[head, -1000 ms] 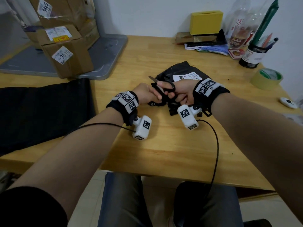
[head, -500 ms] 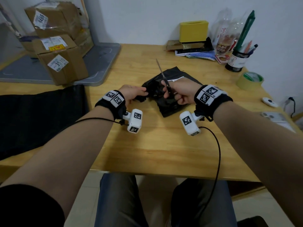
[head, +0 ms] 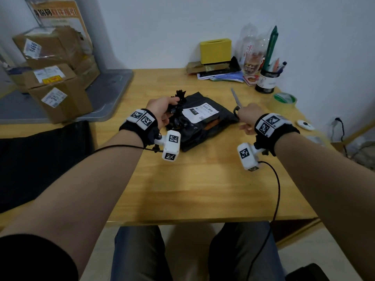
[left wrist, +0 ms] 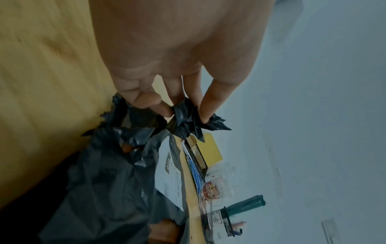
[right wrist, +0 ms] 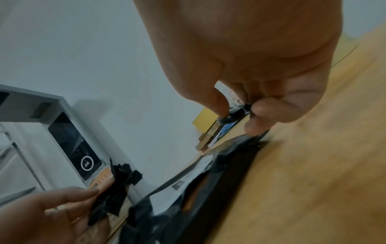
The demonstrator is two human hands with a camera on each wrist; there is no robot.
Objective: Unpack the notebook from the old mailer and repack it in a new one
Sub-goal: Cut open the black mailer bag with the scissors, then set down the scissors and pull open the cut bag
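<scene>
The old black mailer (head: 205, 128) lies at the table's middle with its white label (head: 200, 112) up. A brown edge of the notebook (head: 213, 124) shows through an opening in its side. My left hand (head: 174, 104) pinches the mailer's crumpled black end (left wrist: 188, 118) between thumb and fingers, lifted off the table. I cannot tell whether that end is still attached. My right hand (head: 242, 112) is to the right of the mailer and grips scissors (head: 236, 100) by the black handle (right wrist: 236, 113). The blades point up and away and look closed.
Labelled cardboard boxes (head: 58, 102) stand on a grey tray (head: 105, 94) at the left. A black cloth-like sheet (head: 40, 159) covers the near left. A yellow box (head: 215, 50), a pen holder (head: 267, 82), a tape roll (head: 284, 100) and a small white device (head: 304, 124) sit far right.
My hands have moved apart. The right hand carried the scissors off the mailer to the right. The left hand lifted the crumpled black end up and to the left.
</scene>
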